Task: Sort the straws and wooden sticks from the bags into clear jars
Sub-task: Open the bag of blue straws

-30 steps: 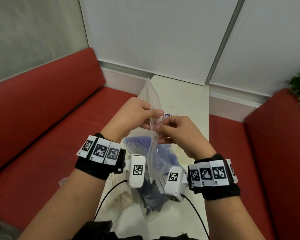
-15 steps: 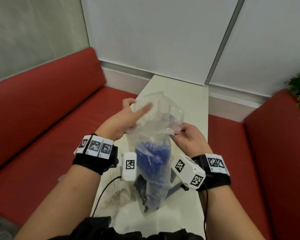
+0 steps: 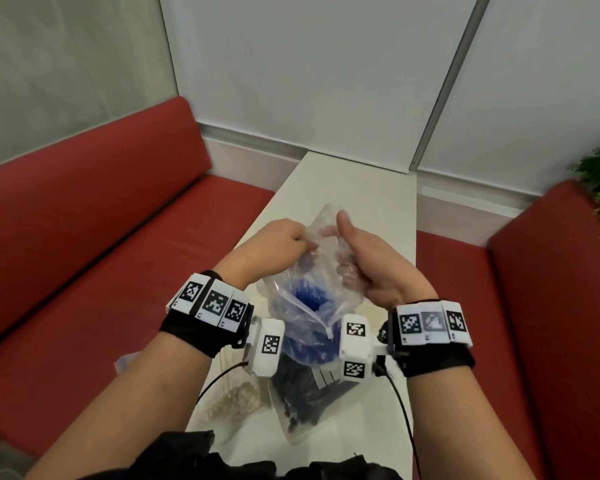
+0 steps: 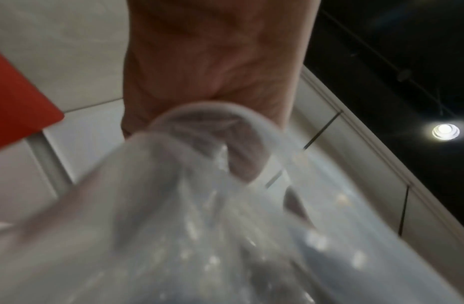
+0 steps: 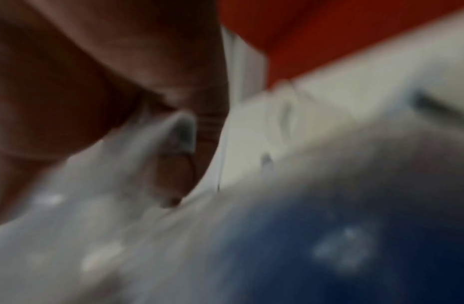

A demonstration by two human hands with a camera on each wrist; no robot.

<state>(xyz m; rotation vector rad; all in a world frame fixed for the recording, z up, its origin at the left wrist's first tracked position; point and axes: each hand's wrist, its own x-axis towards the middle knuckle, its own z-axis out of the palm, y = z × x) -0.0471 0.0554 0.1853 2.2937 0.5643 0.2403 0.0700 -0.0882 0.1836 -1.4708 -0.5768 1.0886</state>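
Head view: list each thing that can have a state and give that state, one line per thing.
Clear bag: held up off the table, mouth open, blue straws inside.
Left hand: grips the bag's left edge.
Right hand: grips the bag's right edge, thumb up.
Bag of dark straws: lies flat on the table.
Bag of wooden sticks: lies flat at the table's left edge.

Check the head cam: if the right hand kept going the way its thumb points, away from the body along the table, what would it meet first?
Probably nothing solid: past the right hand, which grips the clear bag of blue straws, only bare white table shows, then the wall. Depth is unclear, and the bag would travel with it.
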